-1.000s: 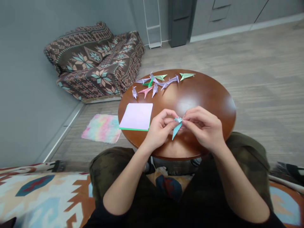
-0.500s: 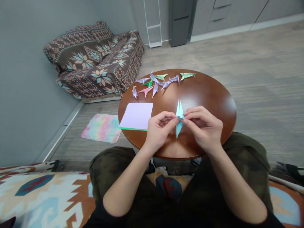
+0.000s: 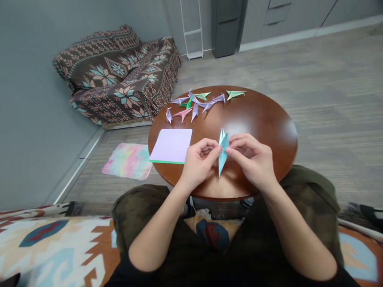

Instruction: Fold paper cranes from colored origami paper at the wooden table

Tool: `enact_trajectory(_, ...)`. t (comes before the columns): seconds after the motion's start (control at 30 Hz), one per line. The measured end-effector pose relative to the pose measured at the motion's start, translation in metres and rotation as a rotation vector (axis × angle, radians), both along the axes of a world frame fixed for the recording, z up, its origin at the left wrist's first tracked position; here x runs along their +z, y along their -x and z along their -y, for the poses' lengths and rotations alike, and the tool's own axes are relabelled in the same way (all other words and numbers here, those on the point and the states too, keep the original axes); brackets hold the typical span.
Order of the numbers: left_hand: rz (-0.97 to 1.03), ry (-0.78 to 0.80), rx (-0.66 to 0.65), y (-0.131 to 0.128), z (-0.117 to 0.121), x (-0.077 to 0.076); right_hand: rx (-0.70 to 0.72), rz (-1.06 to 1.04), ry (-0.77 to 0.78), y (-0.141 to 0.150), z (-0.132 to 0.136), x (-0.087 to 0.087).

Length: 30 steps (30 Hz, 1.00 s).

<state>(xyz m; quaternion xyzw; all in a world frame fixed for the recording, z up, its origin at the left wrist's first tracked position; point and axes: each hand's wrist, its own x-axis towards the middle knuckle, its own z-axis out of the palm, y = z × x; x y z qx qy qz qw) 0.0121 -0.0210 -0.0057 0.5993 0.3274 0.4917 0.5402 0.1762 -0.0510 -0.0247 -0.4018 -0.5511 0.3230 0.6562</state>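
A light blue folded paper figure (image 3: 222, 153) stands upright between my two hands, above the near part of a round brown wooden table (image 3: 263, 115). My left hand (image 3: 199, 161) pinches its left side with thumb and forefinger. From the right, my right hand (image 3: 251, 159) pinches its middle the same way. The figure's two thin points rise above my fingers and one long point hangs below. Both hands are closed on the paper.
A stack of square paper sheets (image 3: 172, 145), lilac on top, lies on the table's left. Several finished folded figures (image 3: 197, 103) in purple, pink and green sit at the far edge. A patterned cushion seat (image 3: 116, 75) and a pastel cloth (image 3: 128, 160) lie on the floor at left.
The blue figure was unfolded lengthwise: a second ago it was bunched between my fingers with one point down, and now two thin points stand up above them. My hands shifted slightly left.
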Motion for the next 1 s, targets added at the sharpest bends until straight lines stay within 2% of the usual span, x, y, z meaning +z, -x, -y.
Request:
enact_trajectory(0.13, -0.013, -0.029, 0.013, 0.001, -0.001, -0.002, 0.138, 0.002, 0.131, -0.01, 0.0, 0.0)
enact_trajectory(0.33, -0.068, -0.065, 0.051, 0.0, -0.001, -0.001, 0.064, 0.004, 0.079, -0.006, 0.003, -0.002)
enact_trajectory(0.63, -0.084, -0.098, 0.144, -0.001, 0.005, -0.002, 0.037, -0.045, -0.012, 0.005, 0.003, -0.004)
enact_trajectory(1.0, -0.036, -0.07, 0.169, -0.007, 0.008, -0.005, -0.063, -0.078, 0.072, 0.013, 0.005, -0.001)
